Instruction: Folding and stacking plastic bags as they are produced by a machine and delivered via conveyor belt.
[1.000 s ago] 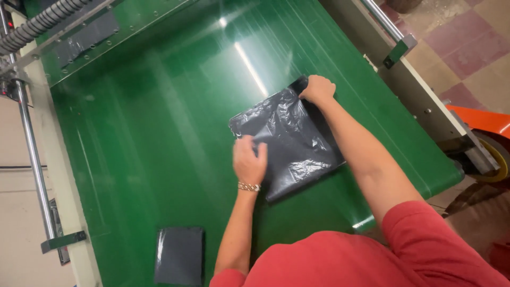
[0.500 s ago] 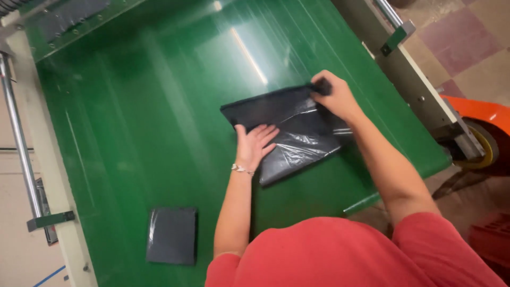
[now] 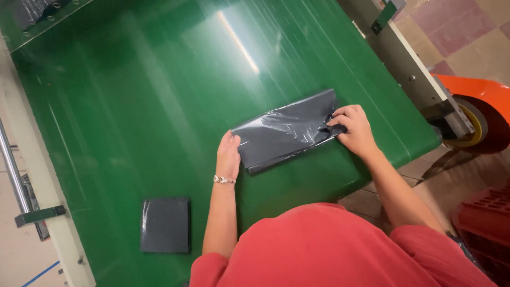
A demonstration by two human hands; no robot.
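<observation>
A black plastic bag [image 3: 289, 130] lies folded into a long narrow strip on the green conveyor belt [image 3: 133, 106]. My left hand [image 3: 228, 154] rests flat against the strip's left end, fingers together, a thin bracelet on the wrist. My right hand [image 3: 355, 127] pinches the bag's right end between thumb and fingers. A second black bag [image 3: 166, 225], folded into a neat small rectangle, lies on the belt at the lower left, apart from both hands.
The belt's grey metal side frame [image 3: 404, 58] runs along the right edge, with an orange wheeled machine [image 3: 478, 111] beyond it on the tiled floor. A red crate [image 3: 486, 212] stands at the lower right. A metal rail [image 3: 13, 175] borders the left side.
The bag has gone from a wide crumpled square to a narrow folded strip. My right hand came down from the far corner to the right end; my left slid to the left end.
</observation>
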